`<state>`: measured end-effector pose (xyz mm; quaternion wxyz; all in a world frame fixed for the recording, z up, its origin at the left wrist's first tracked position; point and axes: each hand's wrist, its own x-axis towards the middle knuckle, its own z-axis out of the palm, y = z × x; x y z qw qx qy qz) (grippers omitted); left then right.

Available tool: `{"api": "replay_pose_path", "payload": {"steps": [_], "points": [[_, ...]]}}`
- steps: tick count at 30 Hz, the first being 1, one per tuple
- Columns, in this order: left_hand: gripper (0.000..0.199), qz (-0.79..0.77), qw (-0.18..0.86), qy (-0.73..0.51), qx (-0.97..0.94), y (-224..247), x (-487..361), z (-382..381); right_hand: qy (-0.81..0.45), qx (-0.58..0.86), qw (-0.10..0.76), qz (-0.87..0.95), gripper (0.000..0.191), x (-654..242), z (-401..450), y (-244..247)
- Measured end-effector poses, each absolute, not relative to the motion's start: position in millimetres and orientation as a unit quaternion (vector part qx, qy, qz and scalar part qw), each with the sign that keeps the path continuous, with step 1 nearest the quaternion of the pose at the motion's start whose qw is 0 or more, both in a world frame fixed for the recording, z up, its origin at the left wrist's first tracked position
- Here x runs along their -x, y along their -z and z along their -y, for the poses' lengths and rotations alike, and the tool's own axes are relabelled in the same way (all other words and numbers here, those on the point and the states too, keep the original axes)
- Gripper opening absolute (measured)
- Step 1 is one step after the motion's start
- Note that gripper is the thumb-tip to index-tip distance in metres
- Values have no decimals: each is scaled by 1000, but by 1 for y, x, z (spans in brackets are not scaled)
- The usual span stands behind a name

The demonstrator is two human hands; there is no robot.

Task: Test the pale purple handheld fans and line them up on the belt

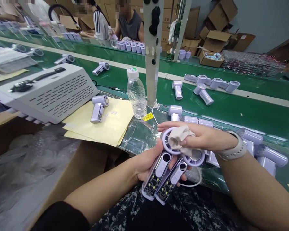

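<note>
"In the head view, what does the left hand [149, 162] have?"

"Its fingers are wrapped round two purple handheld fans [161, 166], side by side above the lap, circuit boards showing through their clear handles."

"And the right hand [202, 136]?"

"Pinching a pale cloth [180, 136] against the round fan heads. There's a light watch strap [233, 149] on that wrist."

"Any writing?"

"A yellow label [147, 116] by the foot of the clear bottle [137, 96] carries dark characters, too small to read. The bottle's white cap has a green mark, also unreadable. I can't make out a brand."

"What else is near?"

"Another fan [98, 109] lies on yellow paper [113, 130], between the vented grey box [60, 93] and the bottle. More fans [175, 110] are on the green tabletop [135, 138] beyond the right hand."
</note>
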<state>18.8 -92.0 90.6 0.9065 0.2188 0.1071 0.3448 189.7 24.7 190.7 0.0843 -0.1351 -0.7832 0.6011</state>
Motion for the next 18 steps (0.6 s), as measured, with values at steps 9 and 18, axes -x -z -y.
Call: {"api": "replay_pose_path", "payload": {"steps": [9,18], "points": [[76,-184,890,-369,-195,-82,-15,91,-503,227,149,821,21,-170,-5,-175],[78,-139,851,-461,-209,-95,-8,92,-311,463,476,680,19,-202,-9,-160]]}}
